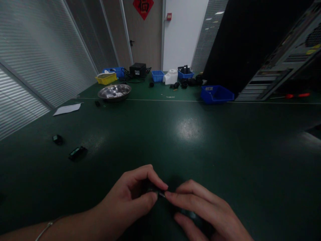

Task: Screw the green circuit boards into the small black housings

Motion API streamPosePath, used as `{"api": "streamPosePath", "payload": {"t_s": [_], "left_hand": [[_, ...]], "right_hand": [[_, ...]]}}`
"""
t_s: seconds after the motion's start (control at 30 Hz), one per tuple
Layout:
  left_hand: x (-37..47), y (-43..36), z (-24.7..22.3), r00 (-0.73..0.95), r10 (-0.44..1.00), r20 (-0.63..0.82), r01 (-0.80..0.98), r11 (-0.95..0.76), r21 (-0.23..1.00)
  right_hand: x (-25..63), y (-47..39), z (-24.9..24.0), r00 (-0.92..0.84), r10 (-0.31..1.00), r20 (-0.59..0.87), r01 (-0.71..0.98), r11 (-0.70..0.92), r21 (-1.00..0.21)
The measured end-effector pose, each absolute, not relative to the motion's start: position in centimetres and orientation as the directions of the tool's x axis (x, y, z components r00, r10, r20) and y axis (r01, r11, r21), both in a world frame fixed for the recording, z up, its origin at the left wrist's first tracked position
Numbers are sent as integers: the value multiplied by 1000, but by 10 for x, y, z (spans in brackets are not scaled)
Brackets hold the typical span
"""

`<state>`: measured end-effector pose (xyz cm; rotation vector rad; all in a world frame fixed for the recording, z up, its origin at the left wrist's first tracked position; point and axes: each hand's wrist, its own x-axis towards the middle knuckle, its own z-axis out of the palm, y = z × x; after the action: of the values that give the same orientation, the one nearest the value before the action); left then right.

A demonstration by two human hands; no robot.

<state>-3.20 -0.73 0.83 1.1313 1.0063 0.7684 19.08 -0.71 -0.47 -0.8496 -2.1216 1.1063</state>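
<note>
Green matting covers the table (225, 150); head view, single entry. Left hand (130, 197) at the near edge of the table: thumb and forefinger pinch a small black part (150, 188), remaining fingers curled under. Right hand (203, 211) just beside it, fingertips meeting the same black part and closed on a tiny light piece at its end; what lies under the palm cannot be told. Left of the hands, well apart: a black rectangular module (77, 153) and a small dark knob (57, 139). Far side of the table: steel bowl (114, 91), yellow bin (106, 78), blue bin (217, 93), white paper sheet (67, 109), red-handled screwdriver (297, 95)
</note>
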Motion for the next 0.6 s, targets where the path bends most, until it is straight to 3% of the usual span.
{"api": "streamPosePath", "payload": {"t_s": [0.4, 0.6], "left_hand": [[-28, -6, 8, 320, 939, -125, 103, 97, 990], [-25, -6, 7, 320, 901, -293, -47, 324, 945]], "right_hand": [[189, -6, -4, -544, 785, 297, 229, 479, -847], [191, -6, -8, -552, 783, 286, 207, 462, -862]]}}
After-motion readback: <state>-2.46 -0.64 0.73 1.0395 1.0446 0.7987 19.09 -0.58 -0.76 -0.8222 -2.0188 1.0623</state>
